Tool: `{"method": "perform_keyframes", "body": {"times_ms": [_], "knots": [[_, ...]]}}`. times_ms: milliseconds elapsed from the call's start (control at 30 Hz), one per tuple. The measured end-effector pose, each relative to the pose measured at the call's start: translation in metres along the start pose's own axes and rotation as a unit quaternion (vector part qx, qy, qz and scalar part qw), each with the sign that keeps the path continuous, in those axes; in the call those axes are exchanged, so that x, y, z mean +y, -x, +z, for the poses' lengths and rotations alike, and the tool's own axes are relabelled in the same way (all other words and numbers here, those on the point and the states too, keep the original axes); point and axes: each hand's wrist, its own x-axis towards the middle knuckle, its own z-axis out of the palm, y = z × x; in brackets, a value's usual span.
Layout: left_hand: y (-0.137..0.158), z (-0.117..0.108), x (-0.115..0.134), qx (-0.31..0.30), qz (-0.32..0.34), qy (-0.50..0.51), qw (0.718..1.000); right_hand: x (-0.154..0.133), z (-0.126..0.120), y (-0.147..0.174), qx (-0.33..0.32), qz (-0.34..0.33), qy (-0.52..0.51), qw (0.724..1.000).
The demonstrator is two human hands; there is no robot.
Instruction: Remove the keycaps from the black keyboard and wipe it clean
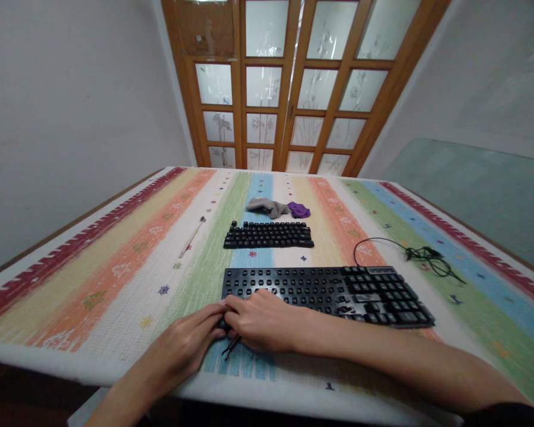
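A black keyboard [307, 284] lies near the table's front edge, its left and middle part stripped of keycaps and its right-hand blocks mostly still capped. My left hand [189, 338] is closed at the keyboard's near left corner, where a dark edge shows between thumb and fingers. Beside it and touching it, my right hand [260, 320] curls over the same corner. From under its fingers sticks a thin black two-pronged tool [231, 347], pointing toward me. The tool's other end is hidden under the hand.
Behind the keyboard, rows of loose black keycaps [267, 236] lie in keyboard order. A grey cloth [267, 207] and a purple cloth [299, 210] sit farther back. A slim brush [192, 237] lies left; the keyboard's coiled cable [427, 256] lies right on the striped tablecloth [129, 284].
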Motion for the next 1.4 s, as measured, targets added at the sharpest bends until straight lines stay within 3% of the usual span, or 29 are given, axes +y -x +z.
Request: {"method": "perform_keyframes", "body": {"times_ms": [167,800,1167,1400], "knots": [[-0.002,-0.005,0.002,-0.029,-0.02,0.027,0.999,-0.002,-0.003,-0.006,0.001,-0.002,0.002,1.0],[0.003,0.012,0.015,0.046,-0.031,-0.021,0.998,-0.002,0.021,-0.004,0.04,-0.046,0.012,0.998],[0.007,0.018,0.017,0.053,-0.049,-0.038,0.997,-0.001,0.032,-0.005,0.072,-0.068,0.048,0.994],[0.001,0.009,0.018,0.067,-0.041,-0.05,0.996,0.0,0.019,-0.005,0.06,-0.068,0.053,0.994]]}}
